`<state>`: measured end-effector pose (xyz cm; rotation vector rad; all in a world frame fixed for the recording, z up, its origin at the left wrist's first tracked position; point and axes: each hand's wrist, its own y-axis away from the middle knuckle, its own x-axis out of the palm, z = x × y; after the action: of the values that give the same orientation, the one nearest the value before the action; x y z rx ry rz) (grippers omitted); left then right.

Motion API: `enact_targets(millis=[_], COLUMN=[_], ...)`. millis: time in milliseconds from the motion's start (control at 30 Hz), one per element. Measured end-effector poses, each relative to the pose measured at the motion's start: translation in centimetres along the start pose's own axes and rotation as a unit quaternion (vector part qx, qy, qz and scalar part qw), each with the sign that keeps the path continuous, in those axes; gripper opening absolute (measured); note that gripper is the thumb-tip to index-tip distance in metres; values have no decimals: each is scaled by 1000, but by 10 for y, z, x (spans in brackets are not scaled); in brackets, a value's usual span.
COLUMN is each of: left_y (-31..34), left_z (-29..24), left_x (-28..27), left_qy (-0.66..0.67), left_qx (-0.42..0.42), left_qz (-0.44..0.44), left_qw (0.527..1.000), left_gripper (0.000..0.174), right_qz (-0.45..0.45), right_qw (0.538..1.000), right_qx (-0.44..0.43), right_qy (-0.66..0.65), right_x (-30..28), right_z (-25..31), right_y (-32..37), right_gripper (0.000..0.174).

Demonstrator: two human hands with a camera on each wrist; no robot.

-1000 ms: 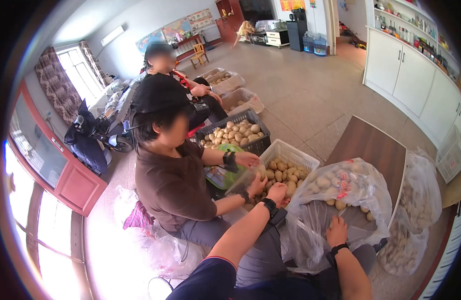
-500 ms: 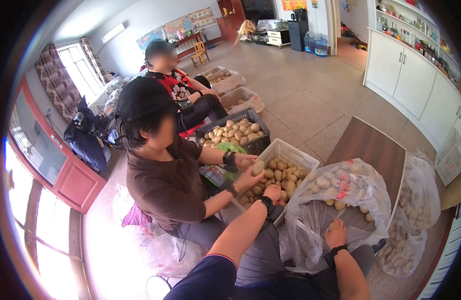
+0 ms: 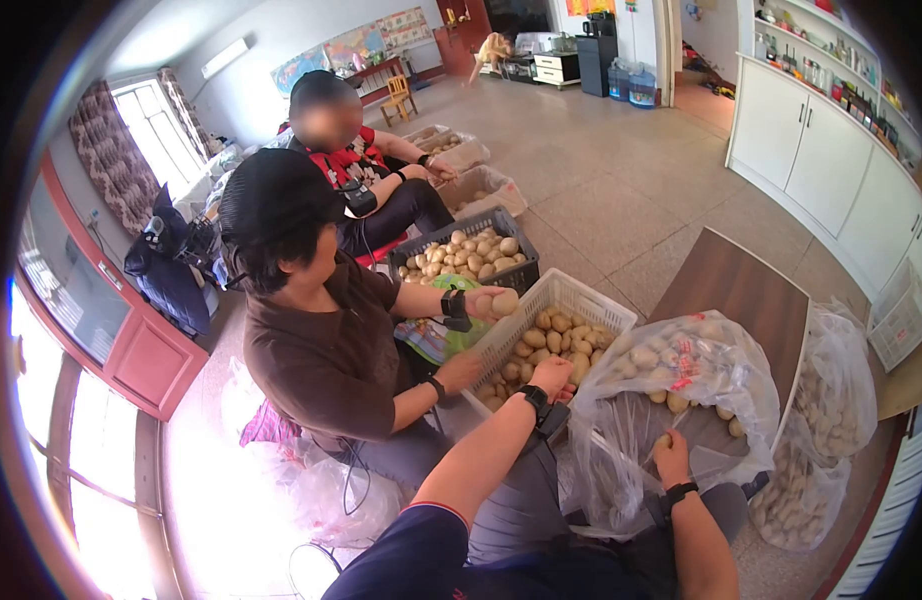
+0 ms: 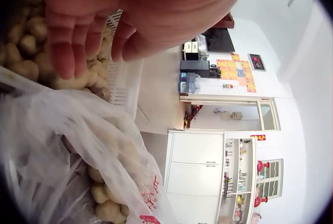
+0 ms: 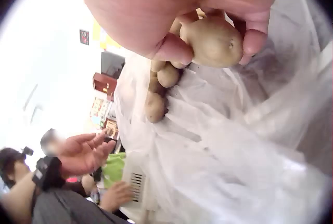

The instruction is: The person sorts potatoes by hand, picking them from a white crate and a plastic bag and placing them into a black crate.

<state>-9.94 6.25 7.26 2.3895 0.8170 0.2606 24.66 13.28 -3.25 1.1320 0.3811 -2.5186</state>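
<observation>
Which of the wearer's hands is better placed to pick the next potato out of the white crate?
Probably the left hand: it is at the crate, fingers extended and apparently empty. The right hand is at the bag, already holding a potato.

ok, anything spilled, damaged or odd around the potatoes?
No visible spill or damage. Only mild oddity: the clear bag looks slumped, its mouth gaping near the right hand, which holds a potato. Other potatoes sit near that opening and might roll out; otherwise it looks like ordinary handling.
</observation>
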Motion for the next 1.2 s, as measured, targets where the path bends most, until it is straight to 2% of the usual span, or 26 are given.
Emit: enact_targets(millis=[33, 67, 100, 167, 200, 267, 400, 467, 500, 600, 667, 700, 733, 767, 800, 867, 967, 1067, 1200], left_y=[4, 7, 10, 24, 31, 35, 41, 46, 49, 56, 56, 55, 60, 65, 70, 73, 70, 72, 74], left_z=[-1, -3, -4, -8, -10, -10, -6, -6, -6, -8, -6, -5, -9, -13, -16, -18, -14, -13, -15], left_x=[3, 8, 12, 20, 23, 30, 39, 43, 44, 46, 47, 47, 47, 48, 49, 50, 50, 52, 51], left_qy=[0, 6, 12, 17, 21, 6, -48, -70, -91, -126, -144, -163, -162, -174, -185, -186, -181, -169, -148], left_qx=[-1, 4, 9, 18, 28, 38, 52, 51, 51, 57, 66, 76, 76, 75, 74, 71, 79, 91, 72], left_qz=[0, 15, 29, 52, 74, 96, 161, 175, 189, 221, 240, 258, 258, 276, 294, 304, 328, 355, 387], left_qw=[1000, 1000, 999, 998, 997, 995, 984, 981, 976, 965, 958, 949, 949, 942, 935, 932, 924, 915, 907], left_gripper=[28, 28, 28, 29, 29, 29, 30, 32, 33, 35, 37, 39, 39, 40, 41, 42, 45, 46, 44], right_qz=[53, 103, 103, 146, 146, 172, 178, 189, 189, 206, 236, 236, 281, 326, 326, 339, 353, 357, 359], right_qw=[970, 882, 882, 777, 777, 696, 707, 736, 736, 736, 733, 734, 739, 743, 743, 728, 729, 735, 718], right_qx=[144, 280, 280, 346, 346, 345, 316, 247, 247, 254, 270, 270, 271, 271, 271, 293, 333, 324, 335], right_qy=[-188, -364, -363, -506, -506, -606, -607, -602, -602, -593, -577, -577, -549, -519, -518, -520, -482, -477, -494], right_x=[-6, -14, -22, -30, -29, -28, -32, -29, -29, -36, -43, -48, -54, -56, -53, -48, -53, -56, -52], right_z=[8, 18, 25, 32, 32, 38, 67, 79, 84, 110, 131, 140, 149, 154, 155, 157, 162, 165, 160], right_y=[-2, -4, -5, -6, -7, -10, -15, -19, -21, -26, -28, -29, -30, -31, -31, -33, -36, -35, -35], right_gripper=[50, 49, 49, 47, 47, 51, 50, 51, 51, 44, 28, 28, 24, 27, 27, 40, 49, 56, 53])
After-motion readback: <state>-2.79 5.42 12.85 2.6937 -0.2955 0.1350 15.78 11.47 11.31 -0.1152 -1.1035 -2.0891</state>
